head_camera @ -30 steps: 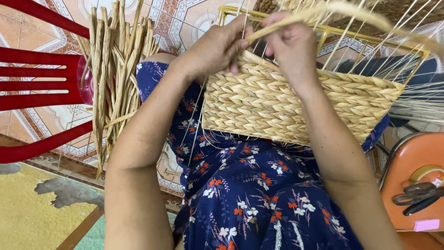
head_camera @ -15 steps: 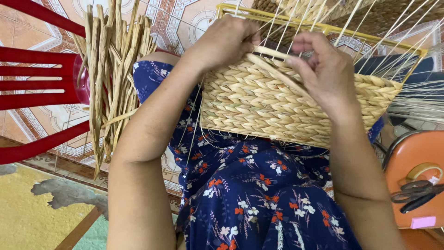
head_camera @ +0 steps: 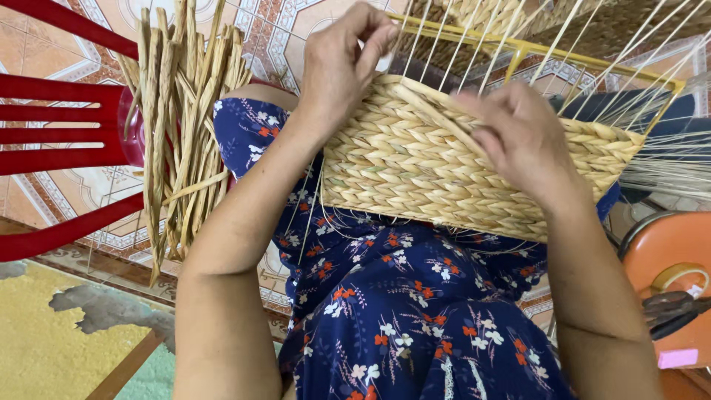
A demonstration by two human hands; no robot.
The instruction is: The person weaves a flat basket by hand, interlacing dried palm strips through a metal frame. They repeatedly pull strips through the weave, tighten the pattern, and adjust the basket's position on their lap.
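Patterned floor tiles [head_camera: 266,30] in orange, white and blue are filling the background at 12 o'clock, and a yellow and green mat [head_camera: 52,341] is lying at 8 o'clock. At 9 o'clock, a red plastic chair [head_camera: 59,133] is standing beside the person's knee, and a bundle of dried straw strands [head_camera: 181,126] is leaning upright against it, just at the edge of the blue flowered dress [head_camera: 400,318] that is covering the lap.

On the lap, toward 1 o'clock, a half-woven straw basket [head_camera: 415,174] is resting on its side, built on a yellow metal frame [head_camera: 533,53]. Thin pale ribs [head_camera: 474,37] are running up from the woven wall to the frame and fanning out past it toward 3 o'clock.

The left hand [head_camera: 344,63] is reaching to the basket's upper rim at 12 o'clock; its grip is narrow, with thumb and fingertips pinching together among the ribs, though what exactly they are pinching is too small to tell. The right hand [head_camera: 522,141] is lying over the woven wall at 2 o'clock, its fingers curling closed on a loose straw strand [head_camera: 437,111] that is crossing the weave diagonally toward the rim.

At 4 o'clock, an orange stool [head_camera: 666,259] is carrying a roll of tape [head_camera: 681,278], a dark pair of scissors [head_camera: 674,311] and a small pink block [head_camera: 678,358].
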